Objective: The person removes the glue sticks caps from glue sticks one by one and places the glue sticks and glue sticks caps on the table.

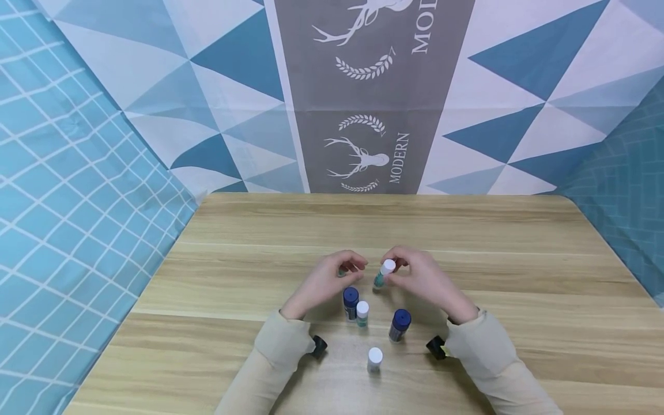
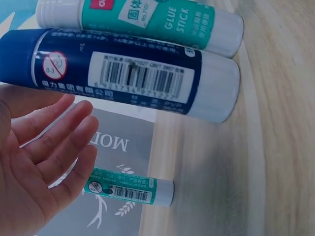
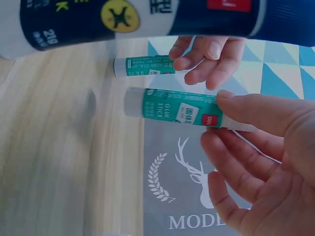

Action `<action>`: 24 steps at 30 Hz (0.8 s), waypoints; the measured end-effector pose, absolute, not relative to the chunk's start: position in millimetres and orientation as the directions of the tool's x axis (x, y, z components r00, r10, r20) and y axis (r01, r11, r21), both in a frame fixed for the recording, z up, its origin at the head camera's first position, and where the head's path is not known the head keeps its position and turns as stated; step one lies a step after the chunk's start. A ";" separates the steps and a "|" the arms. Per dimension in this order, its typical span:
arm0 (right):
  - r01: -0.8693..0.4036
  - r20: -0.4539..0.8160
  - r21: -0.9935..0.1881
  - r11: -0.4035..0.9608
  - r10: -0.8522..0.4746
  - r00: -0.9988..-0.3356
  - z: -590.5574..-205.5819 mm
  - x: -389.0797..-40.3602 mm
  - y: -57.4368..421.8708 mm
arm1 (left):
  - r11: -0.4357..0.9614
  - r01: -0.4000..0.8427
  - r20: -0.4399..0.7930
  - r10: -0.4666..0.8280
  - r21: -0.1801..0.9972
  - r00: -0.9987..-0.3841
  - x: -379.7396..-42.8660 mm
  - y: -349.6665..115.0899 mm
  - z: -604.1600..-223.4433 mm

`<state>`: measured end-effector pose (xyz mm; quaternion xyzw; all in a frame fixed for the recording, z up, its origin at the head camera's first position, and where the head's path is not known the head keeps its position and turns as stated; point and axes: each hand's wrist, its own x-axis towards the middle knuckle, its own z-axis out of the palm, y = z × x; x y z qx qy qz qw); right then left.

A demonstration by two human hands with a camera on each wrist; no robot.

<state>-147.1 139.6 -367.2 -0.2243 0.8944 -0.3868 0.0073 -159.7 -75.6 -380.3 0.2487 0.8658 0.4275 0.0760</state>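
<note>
My right hand [image 1: 422, 276] pinches a green glue stick [image 3: 179, 108] near its white cap, between thumb and fingers. In the head view that stick leans slightly. My left hand [image 1: 332, 279] has loosely bent fingers [image 2: 64, 142] and grips nothing that I can see. Just beyond those fingers stands another green glue stick [image 2: 133, 191], its cap end hidden by the hand. Close to the left hand, a blue glue stick [image 1: 350, 302] stands beside a smaller green one with a white cap [image 1: 362, 314].
Nearer me on the wooden table [image 1: 207, 346] stand a second blue glue stick [image 1: 399, 325] and a white-capped stick [image 1: 374, 359]. Patterned cloth [image 1: 358, 115] hangs behind the table's far edge. Blue checked cloth [image 1: 67, 202] lines the left side.
</note>
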 end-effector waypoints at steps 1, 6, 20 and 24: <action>-0.394 0.167 -0.705 0.589 -0.402 -0.900 -367.4 -147.7 139.7 | 0.510 0.365 0.082 0.494 0.779 -0.866 -159.8 -75.8 -380.3; -0.391 0.210 -0.750 0.534 -0.368 -0.906 -367.6 -149.0 139.3 | 0.513 0.355 0.083 0.478 0.781 -0.874 -160.3 -76.5 -380.3; -0.342 0.248 -0.836 0.429 -0.260 -0.933 -367.0 -144.2 138.2 | 0.499 0.316 0.070 0.451 0.807 -0.890 -159.7 -74.7 -379.1; -0.353 0.278 -0.850 0.392 -0.235 -0.931 -357.1 -137.1 134.5 | 0.491 0.315 0.082 0.438 0.812 -0.895 -158.3 -75.0 -377.6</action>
